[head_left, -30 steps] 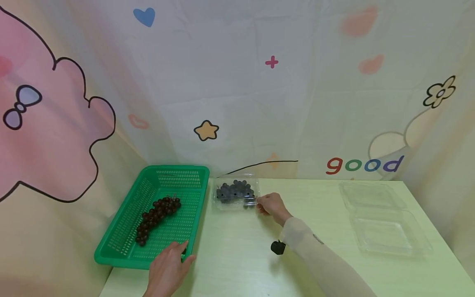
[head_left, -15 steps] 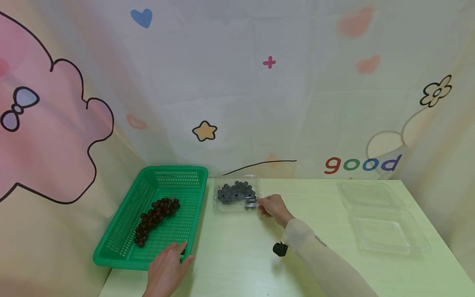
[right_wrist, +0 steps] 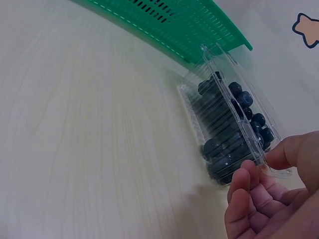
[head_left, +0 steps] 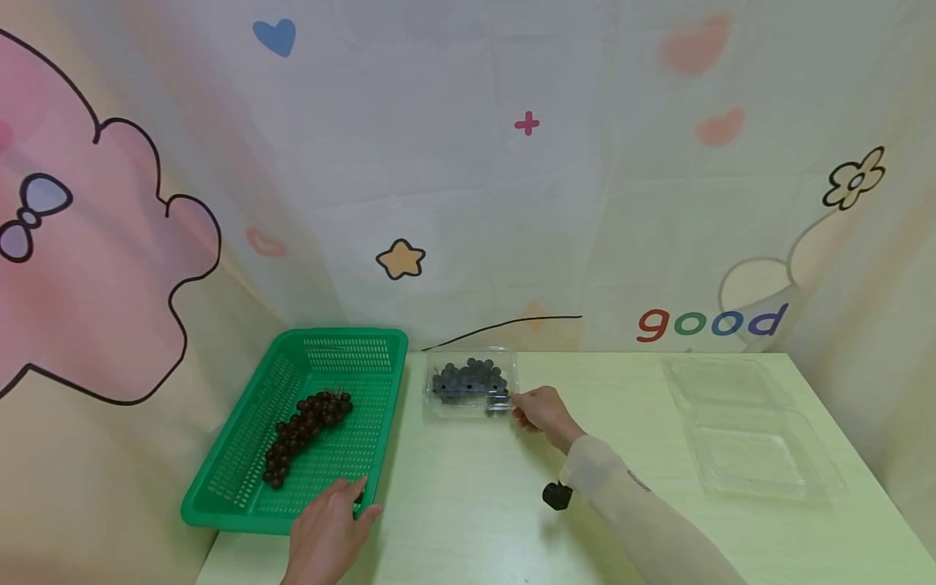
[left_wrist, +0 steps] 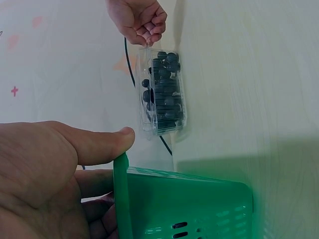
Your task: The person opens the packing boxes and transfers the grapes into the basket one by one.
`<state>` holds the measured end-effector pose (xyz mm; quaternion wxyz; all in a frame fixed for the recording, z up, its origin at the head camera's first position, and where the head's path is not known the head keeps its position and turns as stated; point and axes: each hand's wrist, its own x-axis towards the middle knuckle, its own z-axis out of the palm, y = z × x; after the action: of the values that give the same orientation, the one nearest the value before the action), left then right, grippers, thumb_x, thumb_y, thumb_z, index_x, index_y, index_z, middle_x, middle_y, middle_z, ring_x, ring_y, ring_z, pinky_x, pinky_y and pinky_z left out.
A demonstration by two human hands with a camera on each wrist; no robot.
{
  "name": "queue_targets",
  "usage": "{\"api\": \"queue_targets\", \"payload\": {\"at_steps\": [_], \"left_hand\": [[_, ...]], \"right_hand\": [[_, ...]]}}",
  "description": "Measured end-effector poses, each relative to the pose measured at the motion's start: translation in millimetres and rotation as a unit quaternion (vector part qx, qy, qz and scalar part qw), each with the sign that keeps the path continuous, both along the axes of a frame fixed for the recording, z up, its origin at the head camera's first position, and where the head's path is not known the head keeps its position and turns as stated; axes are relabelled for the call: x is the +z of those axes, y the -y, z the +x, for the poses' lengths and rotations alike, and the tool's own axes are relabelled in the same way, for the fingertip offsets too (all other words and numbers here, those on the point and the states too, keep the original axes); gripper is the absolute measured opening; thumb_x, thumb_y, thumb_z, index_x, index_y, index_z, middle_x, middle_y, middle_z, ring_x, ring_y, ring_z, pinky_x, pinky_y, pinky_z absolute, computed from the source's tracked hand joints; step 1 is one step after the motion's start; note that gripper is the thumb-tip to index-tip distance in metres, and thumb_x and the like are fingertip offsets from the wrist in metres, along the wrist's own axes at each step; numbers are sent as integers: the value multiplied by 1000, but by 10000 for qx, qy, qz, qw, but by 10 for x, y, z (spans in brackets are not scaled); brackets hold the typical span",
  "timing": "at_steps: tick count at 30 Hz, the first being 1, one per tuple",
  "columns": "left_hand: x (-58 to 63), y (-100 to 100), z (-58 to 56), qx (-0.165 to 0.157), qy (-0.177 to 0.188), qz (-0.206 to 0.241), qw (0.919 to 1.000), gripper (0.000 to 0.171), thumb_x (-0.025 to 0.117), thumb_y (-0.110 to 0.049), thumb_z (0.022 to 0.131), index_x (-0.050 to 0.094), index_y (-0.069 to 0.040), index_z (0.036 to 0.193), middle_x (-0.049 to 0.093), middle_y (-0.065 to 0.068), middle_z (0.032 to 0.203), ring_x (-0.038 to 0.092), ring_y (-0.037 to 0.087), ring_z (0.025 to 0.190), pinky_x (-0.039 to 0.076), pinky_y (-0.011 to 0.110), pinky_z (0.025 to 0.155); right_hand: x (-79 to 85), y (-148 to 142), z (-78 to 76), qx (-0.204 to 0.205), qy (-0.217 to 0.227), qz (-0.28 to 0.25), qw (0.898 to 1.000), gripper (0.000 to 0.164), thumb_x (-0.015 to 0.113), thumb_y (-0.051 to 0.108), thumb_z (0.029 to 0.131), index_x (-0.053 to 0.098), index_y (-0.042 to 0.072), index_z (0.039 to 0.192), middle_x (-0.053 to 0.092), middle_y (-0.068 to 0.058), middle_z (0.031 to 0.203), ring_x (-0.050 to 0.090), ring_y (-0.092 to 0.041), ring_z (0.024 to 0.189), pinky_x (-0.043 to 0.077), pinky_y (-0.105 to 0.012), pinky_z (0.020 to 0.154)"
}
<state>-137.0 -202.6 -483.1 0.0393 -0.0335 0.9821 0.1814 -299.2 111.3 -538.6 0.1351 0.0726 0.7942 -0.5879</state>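
In the head view, my right hand [head_left: 544, 413] pinches the near right corner of a clear plastic clamshell box [head_left: 439, 409] between thumb and fingertips. Its lid is down over a bunch of dark grapes [head_left: 471, 379]. The right wrist view shows the thumb [right_wrist: 285, 154] on the box's rim. My left hand [head_left: 327, 526] grips the near right corner of a green plastic basket [head_left: 358, 331], its thumb [left_wrist: 107, 145] on one side of the rim and the fingers on the other. Inside the basket lies a bunch of dark red grapes [head_left: 305, 435].
On the table's right side a second clear clamshell box [head_left: 764, 414] lies open. A black wrist device [head_left: 557, 496] hangs under my right sleeve. A printed curtain [head_left: 556, 203] closes off the table's back edge and the sides.
The box of dark grapes has slid slightly to the right with my right hand. The head view has shifted a little; the left hand and basket stay put.
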Motion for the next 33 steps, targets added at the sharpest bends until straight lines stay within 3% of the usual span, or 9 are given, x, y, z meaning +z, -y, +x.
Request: {"api": "queue_targets", "payload": {"at_steps": [9,33], "left_hand": [[-14,8,12,-25,-104,-28,9999,50,84,-31,87,73,-3,127,70,10,103,64,24,74,50,39,57],[-6,-6,-1,-9,-55,-72,10000,50,84,-32,87,73,-3,127,70,12,107,68,30,85,55,46,64]], "right_hand": [[-19,-39,28,56,49,-17,10000,30,55,14,103,70,-9,89,67,-11,75,55,-14,61,47,-25,58],[18,-267,110,397,123,77,9991,30,54,15,102,70,-8,91,63,-7,73,52,-14,61,47,-27,61]]}}
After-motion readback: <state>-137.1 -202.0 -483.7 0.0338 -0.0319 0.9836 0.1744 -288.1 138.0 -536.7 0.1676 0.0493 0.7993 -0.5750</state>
